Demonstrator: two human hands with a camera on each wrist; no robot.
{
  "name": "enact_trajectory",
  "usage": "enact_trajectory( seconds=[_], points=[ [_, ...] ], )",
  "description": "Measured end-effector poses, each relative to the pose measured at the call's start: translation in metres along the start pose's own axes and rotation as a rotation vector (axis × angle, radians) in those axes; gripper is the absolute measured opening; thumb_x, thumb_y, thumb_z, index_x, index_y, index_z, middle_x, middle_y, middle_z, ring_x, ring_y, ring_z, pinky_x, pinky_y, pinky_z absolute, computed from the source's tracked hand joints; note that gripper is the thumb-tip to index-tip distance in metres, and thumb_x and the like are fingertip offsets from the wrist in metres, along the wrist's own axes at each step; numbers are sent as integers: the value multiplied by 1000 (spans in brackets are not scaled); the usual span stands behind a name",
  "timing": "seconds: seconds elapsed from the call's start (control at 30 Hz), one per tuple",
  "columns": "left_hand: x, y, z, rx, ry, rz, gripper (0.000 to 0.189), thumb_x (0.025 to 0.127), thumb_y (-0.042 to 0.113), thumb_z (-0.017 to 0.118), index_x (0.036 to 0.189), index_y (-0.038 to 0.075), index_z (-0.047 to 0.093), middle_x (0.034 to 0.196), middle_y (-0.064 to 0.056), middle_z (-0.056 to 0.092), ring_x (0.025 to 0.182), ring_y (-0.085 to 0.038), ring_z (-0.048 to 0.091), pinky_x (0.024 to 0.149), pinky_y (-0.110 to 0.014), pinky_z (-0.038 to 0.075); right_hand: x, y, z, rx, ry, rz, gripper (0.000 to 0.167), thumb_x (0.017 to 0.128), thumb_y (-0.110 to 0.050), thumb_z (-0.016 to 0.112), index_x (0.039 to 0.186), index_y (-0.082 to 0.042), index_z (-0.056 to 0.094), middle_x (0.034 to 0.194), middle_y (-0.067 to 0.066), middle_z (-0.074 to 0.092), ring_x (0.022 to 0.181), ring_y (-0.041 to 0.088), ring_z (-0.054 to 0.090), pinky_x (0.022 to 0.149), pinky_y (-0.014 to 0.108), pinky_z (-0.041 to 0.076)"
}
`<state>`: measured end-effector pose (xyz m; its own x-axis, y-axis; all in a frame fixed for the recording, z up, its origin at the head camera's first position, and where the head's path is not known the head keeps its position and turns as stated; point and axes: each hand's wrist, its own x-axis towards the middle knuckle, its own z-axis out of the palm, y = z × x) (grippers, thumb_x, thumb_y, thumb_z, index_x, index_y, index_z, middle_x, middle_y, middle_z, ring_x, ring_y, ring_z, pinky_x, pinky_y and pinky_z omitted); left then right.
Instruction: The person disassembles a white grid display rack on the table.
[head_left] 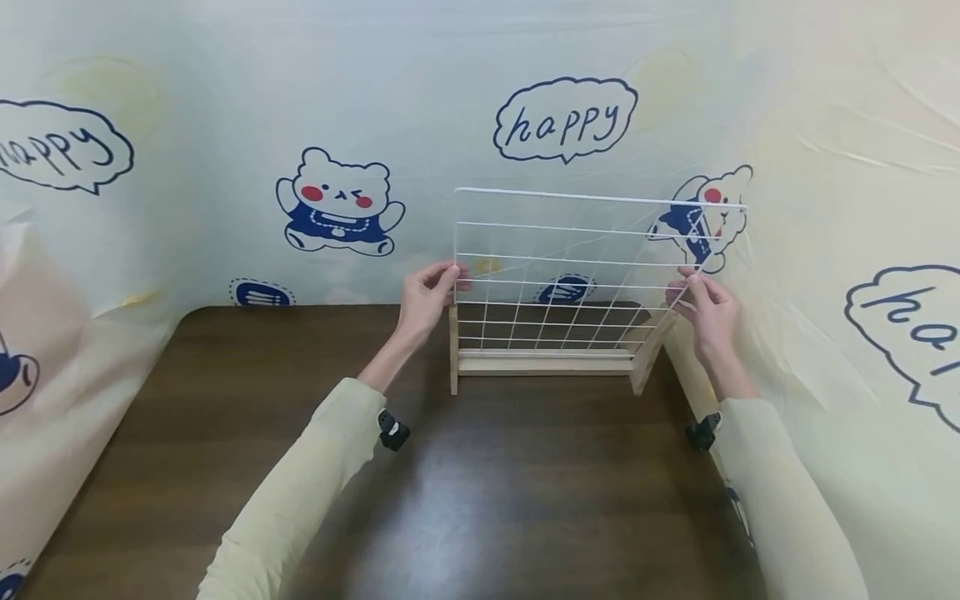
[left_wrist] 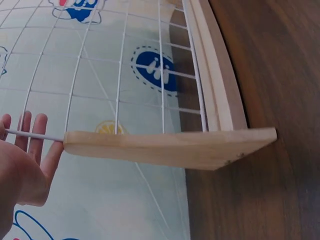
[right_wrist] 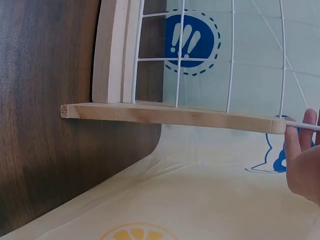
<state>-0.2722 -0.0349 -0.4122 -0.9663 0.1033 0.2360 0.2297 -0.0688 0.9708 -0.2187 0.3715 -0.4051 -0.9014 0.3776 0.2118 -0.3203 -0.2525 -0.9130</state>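
A white wire grid panel point(head_left: 585, 197) stands in a pale wooden stand point(head_left: 543, 367) towards the back right of the brown table. My left hand point(head_left: 427, 302) pinches the panel's left edge wire just above the wooden side piece point(left_wrist: 170, 146). On the opposite edge, my right hand point(head_left: 711, 315) grips the wire between thumb and fingers, above the other side piece point(right_wrist: 170, 117). The panel's lower part sits between the two side pieces, along the wooden crossbar. In both wrist views, each hand is partly cut off by the frame edge.
Brown wood-grain table point(head_left: 450, 500) extends in front of the stand and to its left. A pale printed cloth point(head_left: 435, 100) with bears and lettering hangs behind, and on both sides. Its right side lies close to the stand. Small black devices point(head_left: 393, 430) sit at both wrists.
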Motion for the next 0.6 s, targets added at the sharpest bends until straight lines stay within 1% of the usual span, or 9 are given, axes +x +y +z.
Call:
enact_trajectory(
  seconds=[0.07, 0.13, 0.27, 0.37, 0.43, 0.5, 0.6],
  points=[
    [-2, 1, 0, -9, 9, -1, 31, 97, 23, 59, 112, -3, 67, 102, -11, 71, 96, -32, 68, 67, -25, 54, 0, 1, 0, -2, -8, 2, 22, 97, -5, 56, 110, 11, 66, 85, 17, 71, 74, 24, 70, 75, 35, 58],
    [-2, 1, 0, -16, 8, -1, 31, 97, 23, 59, 112, -2, 67, 102, -11, 71, 97, -33, 67, 69, -27, 55, 1, 1, 0, -1, -6, 2, 23, 97, -6, 56, 110, 11, 65, 86, 18, 71, 74, 25, 70, 75, 35, 58],
    [-2, 0, 0, -21, 5, 0, 31, 97, 25, 59, 112, -1, 68, 103, -12, 72, 99, -36, 66, 74, -32, 56, 5, 1, -1, -15, 17, 2, 24, 97, -9, 58, 109, 11, 66, 85, 17, 71, 71, 24, 69, 70, 32, 58],
    [-1, -2, 0, -22, 19, -3, 32, 97, 26, 59, 112, -1, 68, 102, -11, 72, 100, -39, 65, 74, -33, 56, 6, 2, 0, -16, 33, 7, 24, 97, -10, 59, 108, 9, 67, 84, 16, 71, 70, 24, 69, 67, 31, 59],
    [0, -3, 0, -21, 29, 2, 33, 97, 27, 59, 112, -1, 68, 101, -12, 72, 100, -41, 64, 75, -37, 56, 6, 2, 1, -1, 41, 5, 23, 97, -9, 58, 107, 10, 67, 83, 16, 70, 69, 24, 68, 66, 31, 59],
    [0, -3, 0, -10, 36, 12, 32, 97, 27, 59, 112, -1, 69, 101, -11, 72, 100, -41, 64, 77, -45, 56, 5, 2, 4, 5, 53, -4, 23, 97, -8, 58, 106, 11, 67, 82, 17, 70, 67, 24, 68, 65, 31, 59],
    [-1, -3, 0, 0, 40, 45, 29, 98, 22, 58, 110, -2, 69, 100, -15, 72, 97, -43, 65, 77, -56, 53, 4, 0, 8, 9, 78, -9, 22, 96, -7, 60, 105, 11, 67, 83, 19, 70, 66, 24, 68, 65, 31, 59]
  ],
)
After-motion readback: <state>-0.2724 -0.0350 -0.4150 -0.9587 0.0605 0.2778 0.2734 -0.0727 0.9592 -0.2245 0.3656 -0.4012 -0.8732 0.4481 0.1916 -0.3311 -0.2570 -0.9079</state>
